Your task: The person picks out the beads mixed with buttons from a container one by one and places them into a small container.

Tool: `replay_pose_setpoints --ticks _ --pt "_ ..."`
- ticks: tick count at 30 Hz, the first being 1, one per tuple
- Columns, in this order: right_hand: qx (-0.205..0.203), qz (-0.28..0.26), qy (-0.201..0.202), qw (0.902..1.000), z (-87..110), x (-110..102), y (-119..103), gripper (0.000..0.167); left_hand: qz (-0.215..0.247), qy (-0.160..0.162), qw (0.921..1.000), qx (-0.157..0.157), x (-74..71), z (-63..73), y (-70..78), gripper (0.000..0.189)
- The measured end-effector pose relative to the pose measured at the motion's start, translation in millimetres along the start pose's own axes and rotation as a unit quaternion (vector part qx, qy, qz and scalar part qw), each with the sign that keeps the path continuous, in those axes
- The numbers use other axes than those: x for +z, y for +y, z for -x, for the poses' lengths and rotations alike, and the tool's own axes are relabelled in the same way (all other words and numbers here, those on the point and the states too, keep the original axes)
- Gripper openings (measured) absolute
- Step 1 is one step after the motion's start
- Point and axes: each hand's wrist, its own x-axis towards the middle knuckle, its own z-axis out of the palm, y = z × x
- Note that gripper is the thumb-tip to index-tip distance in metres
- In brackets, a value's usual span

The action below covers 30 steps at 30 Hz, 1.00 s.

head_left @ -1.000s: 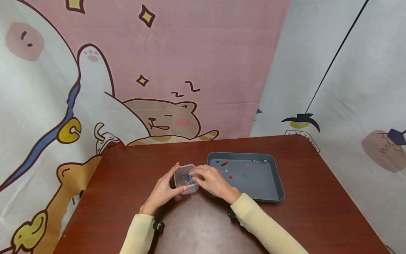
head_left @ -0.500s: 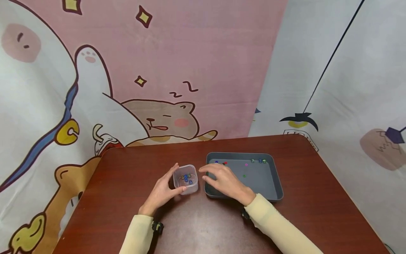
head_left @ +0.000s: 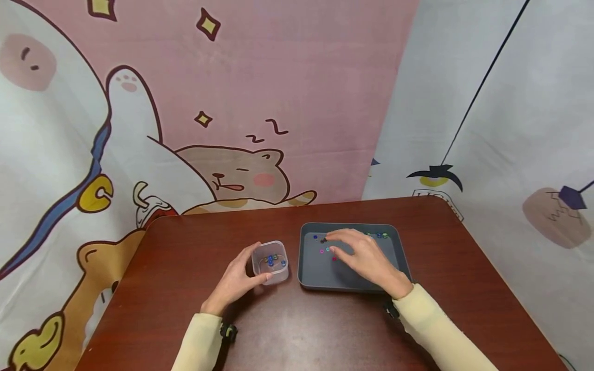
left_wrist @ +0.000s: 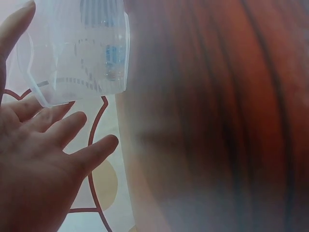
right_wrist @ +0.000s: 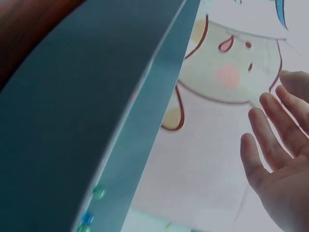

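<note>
Your right hand (head_left: 366,256) moved farther over the gray tray (head_left: 315,274), fingers spread; left hand (head_left: 235,281) grips plastic tub (head_left: 277,279) beside it. Beads (head_left: 315,237) likely light, slippery: pinch sides.

Light falls soft and even; pale glare lies on the wooden tabletop (head_left: 290,330) between and nearer than the left hand (head_left: 234,280) and right hand (head_left: 366,257), with shadow beneath the left. The left wrist view blurs the tabletop; the right washes the printed cloth (right_wrist: 193,169) pale.

Container (left_wrist: 72,53) cropped (left wrist view), tabletop (left_wrist: 203,106) blurred
</note>
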Motion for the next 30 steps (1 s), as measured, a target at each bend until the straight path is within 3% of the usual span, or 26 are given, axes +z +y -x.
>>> replay_pose_setpoints --ticks 5,14,22,30 --pt "0.032 0.000 0.016 0.9994 10.6 -14 22 0.030 -0.004 0.003 1.0000 0.003 -0.2 -0.5 0.0 0.102" --pt "0.078 0.010 0.032 0.9964 27.3 -26 59 0.032 -0.011 -0.010 0.9988 0.046 -0.7 -2.8 -0.7 0.102" --pt "0.124 0.027 0.009 0.9918 32.8 -23 80 0.036 -0.013 -0.005 0.9989 0.045 -0.1 -4.5 1.1 0.095" --pt "0.143 0.037 -0.019 0.9888 32.7 -15 95 0.038 -0.014 -0.004 0.9991 0.039 0.9 -5.2 0.6 0.094"
